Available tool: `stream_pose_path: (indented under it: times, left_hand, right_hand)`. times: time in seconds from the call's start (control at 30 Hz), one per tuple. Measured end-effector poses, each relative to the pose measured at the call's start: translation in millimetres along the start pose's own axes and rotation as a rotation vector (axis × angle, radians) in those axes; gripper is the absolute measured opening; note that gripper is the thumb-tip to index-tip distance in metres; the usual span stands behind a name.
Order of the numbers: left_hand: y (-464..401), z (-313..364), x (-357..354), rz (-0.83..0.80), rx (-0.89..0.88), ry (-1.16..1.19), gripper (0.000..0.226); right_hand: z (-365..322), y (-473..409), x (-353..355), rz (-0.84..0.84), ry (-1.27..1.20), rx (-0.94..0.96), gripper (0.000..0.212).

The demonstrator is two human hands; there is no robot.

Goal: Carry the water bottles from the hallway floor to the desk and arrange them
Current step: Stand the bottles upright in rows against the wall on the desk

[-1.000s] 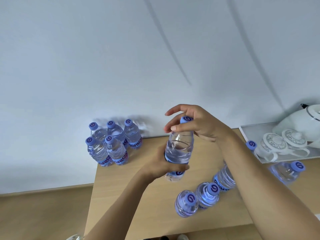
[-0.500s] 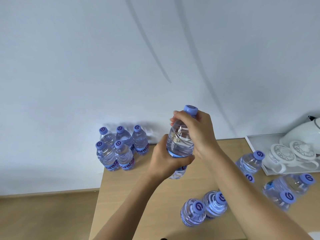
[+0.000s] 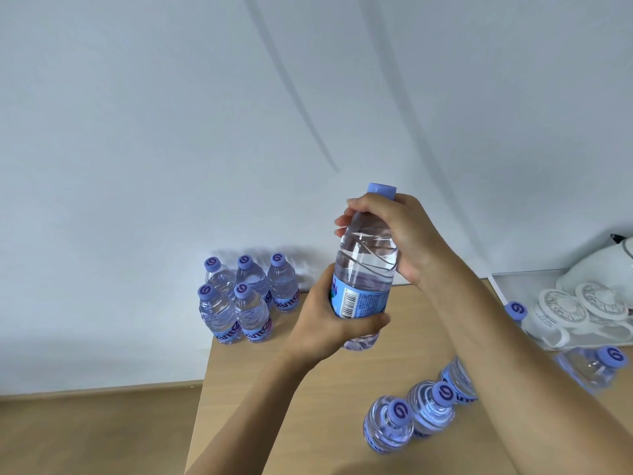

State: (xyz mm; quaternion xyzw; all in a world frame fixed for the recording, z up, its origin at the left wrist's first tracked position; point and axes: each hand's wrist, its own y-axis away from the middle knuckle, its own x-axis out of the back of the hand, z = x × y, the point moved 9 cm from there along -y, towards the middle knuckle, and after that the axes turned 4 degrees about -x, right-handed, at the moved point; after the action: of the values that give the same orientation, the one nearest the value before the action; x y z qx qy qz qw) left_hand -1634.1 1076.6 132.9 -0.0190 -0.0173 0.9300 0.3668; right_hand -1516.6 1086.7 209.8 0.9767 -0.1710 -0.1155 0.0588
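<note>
We hold one water bottle (image 3: 364, 269) upright above the desk (image 3: 281, 399): left hand (image 3: 325, 320) wrapped round its label, right hand (image 3: 397, 234) gripping its shoulder. Five standing bottles (image 3: 239, 296) cluster at nine o'clock.

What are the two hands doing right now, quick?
Left hand: closed round the label of the water bottle.
Right hand: closed round the same bottle's shoulder, just below the cap.

Five bottles (image 3: 244, 299) stand at the desk's (image 3: 274, 406) ten o'clock corner by the wall (image 3: 171, 132); loose bottles (image 3: 416, 419) at five o'clock; a tray (image 3: 513, 286) at three o'clock.
</note>
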Motion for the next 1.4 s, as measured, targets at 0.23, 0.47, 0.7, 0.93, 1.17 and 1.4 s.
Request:
stream_pose_path:
  times: [0.23,0.47,0.7,0.93,1.17,1.4]
  left_hand:
    - [6,11,8,0.196,-0.084,-0.017,0.054]
    - [7,22,6,0.179,-0.132,-0.046,0.069]
    - [9,20,-3,-0.021,-0.005,0.164,0.064]
    - [9,21,0,0.022,-0.020,0.171,0.058]
    - [12,33,8,0.194,-0.096,0.018,0.046]
    - [12,36,6,0.150,-0.095,0.040,0.056]
  right_hand:
    - [-5,20,1,0.273,0.259,0.153,0.042]
    - [-14,28,-9,0.223,0.108,0.250,0.018]
    - [-17,18,-9,0.012,-0.039,0.161,0.017]
    - [-23,17,-16,-0.079,0.012,0.198,0.024]
    - [-30,29,-10,0.190,0.231,0.281,0.046]
    - [-41,30,-15,0.167,0.137,0.319,0.022]
